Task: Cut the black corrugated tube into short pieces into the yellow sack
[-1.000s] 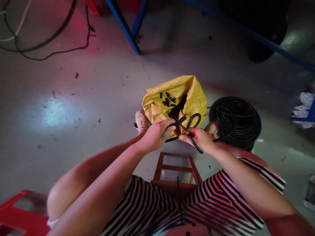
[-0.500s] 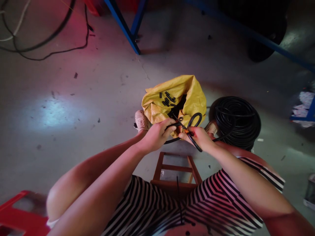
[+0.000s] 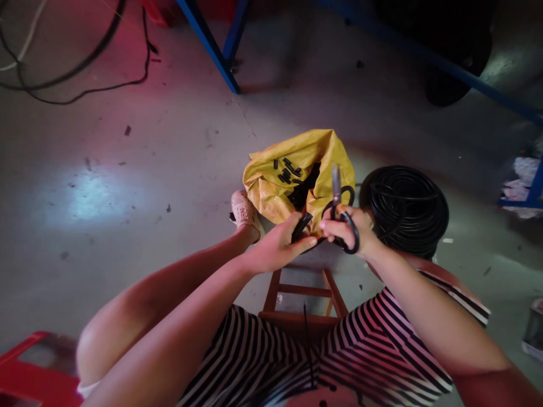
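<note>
My left hand [image 3: 275, 244] is closed around black tubing [image 3: 301, 227], whose end sticks up between thumb and fingers. In my right hand [image 3: 361, 226] is a pair of scissors [image 3: 336, 186] with black loop handles and an orange spot near the pivot. The blades point away from me, apart from the tubing. Just beyond both hands, an open yellow sack [image 3: 337, 161] stands on the floor. Several short black tube pieces [image 3: 285, 174] lie on its folded inner side. To the right of my right hand rests a large coil of black tubing [image 3: 409, 212].
A small wooden stool [image 3: 304, 290] is between my legs. Blue metal legs [image 3: 216, 51] stand ahead, and a blue bar [image 3: 449, 68] crosses at upper right. Loose cables [image 3: 91, 90] lie on the floor at upper left. A red plastic stool [image 3: 38, 376] is at lower left.
The scissors have swung from across the tubing at my left hand to pointing away from me, up and to the right. My hands have drawn slightly apart.
</note>
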{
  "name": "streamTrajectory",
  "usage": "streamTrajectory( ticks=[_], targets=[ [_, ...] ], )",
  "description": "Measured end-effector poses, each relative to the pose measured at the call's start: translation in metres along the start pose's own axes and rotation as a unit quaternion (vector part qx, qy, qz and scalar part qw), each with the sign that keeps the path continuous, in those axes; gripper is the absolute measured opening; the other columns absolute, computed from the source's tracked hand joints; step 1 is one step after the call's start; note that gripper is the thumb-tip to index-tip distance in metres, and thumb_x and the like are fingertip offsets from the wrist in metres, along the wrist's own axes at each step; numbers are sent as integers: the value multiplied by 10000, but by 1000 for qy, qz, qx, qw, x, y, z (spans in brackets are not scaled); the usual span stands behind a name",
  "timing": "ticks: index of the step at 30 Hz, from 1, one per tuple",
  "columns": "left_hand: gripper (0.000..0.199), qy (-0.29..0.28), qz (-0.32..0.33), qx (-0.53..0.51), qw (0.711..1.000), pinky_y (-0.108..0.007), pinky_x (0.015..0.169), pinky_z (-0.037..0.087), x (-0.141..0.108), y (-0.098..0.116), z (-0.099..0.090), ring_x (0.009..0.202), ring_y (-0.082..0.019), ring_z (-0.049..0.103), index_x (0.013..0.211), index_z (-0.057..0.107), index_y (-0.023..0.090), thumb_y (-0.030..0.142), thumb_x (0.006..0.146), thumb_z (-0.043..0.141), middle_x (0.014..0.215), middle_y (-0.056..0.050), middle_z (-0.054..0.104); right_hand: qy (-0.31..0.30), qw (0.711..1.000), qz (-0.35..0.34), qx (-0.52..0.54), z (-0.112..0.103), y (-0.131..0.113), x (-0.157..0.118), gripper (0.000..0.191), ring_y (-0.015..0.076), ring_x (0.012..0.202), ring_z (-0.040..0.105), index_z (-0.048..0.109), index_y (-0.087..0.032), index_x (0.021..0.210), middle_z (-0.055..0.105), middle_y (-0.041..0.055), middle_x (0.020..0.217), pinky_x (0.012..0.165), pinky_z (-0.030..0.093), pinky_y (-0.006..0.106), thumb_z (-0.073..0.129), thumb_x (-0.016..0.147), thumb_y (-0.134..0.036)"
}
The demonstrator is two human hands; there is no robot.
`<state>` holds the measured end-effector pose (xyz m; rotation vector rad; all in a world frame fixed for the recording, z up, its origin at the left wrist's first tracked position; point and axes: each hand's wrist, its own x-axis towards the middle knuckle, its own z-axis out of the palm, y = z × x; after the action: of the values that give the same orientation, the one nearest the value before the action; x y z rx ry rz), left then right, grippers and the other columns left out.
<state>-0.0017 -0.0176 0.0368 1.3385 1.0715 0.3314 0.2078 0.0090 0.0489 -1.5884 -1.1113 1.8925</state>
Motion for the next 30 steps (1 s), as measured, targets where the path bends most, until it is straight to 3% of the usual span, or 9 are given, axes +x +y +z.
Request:
streamTrajectory(
  ticks=[2, 5, 9, 12, 18, 22, 25, 30],
  targets=[
    [277, -23, -5, -16, 1000, -297, 689, 455, 1, -3, 0, 754, -158, 520, 935, 492, 188, 453, 1010, 468, 827, -8, 545, 26, 999, -14, 20, -7, -7, 0, 398, 130, 515, 550, 609, -189, 735, 602, -15, 583, 548, 482, 279, 793, 742, -541],
    [265, -14, -1, 7, 1000, -308, 707, 453, 2, -7, 5, 760, -160, 518, 905, 468, 192, 426, 1022, 425, 832, -13, 541, 17, 1000, -15, -19, -11, -10, 0, 406, 129, 524, 556, 637, -178, 752, 621, -8, 609, 531, 458, 270, 842, 693, -524],
    [205, 1, 31, 24, 999, -312, 720, 487, -1, -10, 16, 803, -179, 588, 1072, 450, 198, 383, 1001, 501, 926, -38, 610, -25, 997, -7, -71, 1, -2, -2, 390, 132, 562, 572, 670, -171, 775, 626, -16, 630, 538, 433, 259, 873, 648, -479],
    [286, -2, 41, 15, 999, -338, 778, 513, -2, -8, 18, 879, -204, 634, 1176, 444, 192, 368, 981, 557, 1042, -78, 651, -35, 997, -18, -65, 6, 0, -5, 357, 127, 561, 564, 666, -177, 753, 604, -29, 595, 541, 431, 252, 860, 666, -463],
    [368, -82, 31, -120, 989, -328, 814, 503, 4, 12, 1, 901, -203, 609, 946, 586, 167, 519, 1012, 502, 949, -65, 648, 68, 993, -50, 81, -10, -15, 1, 333, 113, 494, 539, 657, -177, 778, 615, -27, 579, 522, 472, 265, 855, 700, -434],
    [382, -22, 27, -190, 981, -276, 664, 445, 4, 30, -10, 672, -135, 500, 853, 506, 191, 507, 1053, 428, 721, 5, 524, 102, 980, -81, 151, -17, -23, 7, 267, 105, 487, 536, 667, -172, 769, 605, -31, 579, 542, 498, 270, 846, 730, -366],
    [311, 46, 39, -132, 989, -256, 590, 379, 2, 40, -16, 617, -121, 419, 877, 500, 200, 456, 1051, 465, 689, 32, 454, 110, 978, -103, 143, -19, -26, 8, 258, 118, 510, 558, 679, -177, 797, 622, -21, 614, 562, 510, 284, 833, 759, -381],
    [295, 120, 69, -61, 989, -252, 576, 361, 2, 55, -31, 627, -122, 402, 882, 538, 191, 446, 1030, 520, 700, 21, 451, 163, 975, -145, 50, -16, -12, -3, 374, 151, 621, 585, 652, -201, 802, 629, 5, 684, 650, 492, 307, 700, 884, -562]
  ],
)
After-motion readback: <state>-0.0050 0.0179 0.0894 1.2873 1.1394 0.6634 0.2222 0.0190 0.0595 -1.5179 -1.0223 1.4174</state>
